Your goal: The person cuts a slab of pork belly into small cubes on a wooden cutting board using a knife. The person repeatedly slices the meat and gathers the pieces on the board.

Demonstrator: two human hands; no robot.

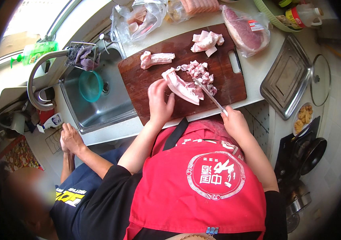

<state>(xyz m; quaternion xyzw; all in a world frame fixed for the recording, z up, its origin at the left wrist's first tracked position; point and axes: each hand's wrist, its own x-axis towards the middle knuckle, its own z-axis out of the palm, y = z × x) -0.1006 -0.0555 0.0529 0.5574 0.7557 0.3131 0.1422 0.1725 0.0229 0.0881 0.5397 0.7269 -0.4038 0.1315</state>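
Observation:
My right hand (234,121) grips the handle of a kitchen knife (209,95); its blade lies over small cut pieces of raw meat (197,70) on a dark wooden cutting board (158,99). My left hand (161,99) is beside the left end of a long strip of raw meat with pale fat (182,88), fingers apart; whether they touch it is unclear. Farther up the board, at the left, lies another raw piece (157,59). Several pale, fatty chunks (207,42) lie in a heap near the board's far right corner.
A steel sink (89,112) with a teal bowl (91,86) adjoins the board at left. Bagged meat (245,33) and a steel tray (287,75) are at right. Plastic bags (139,22) lie beyond the board. Another person's hands (73,138) are near the sink, at left.

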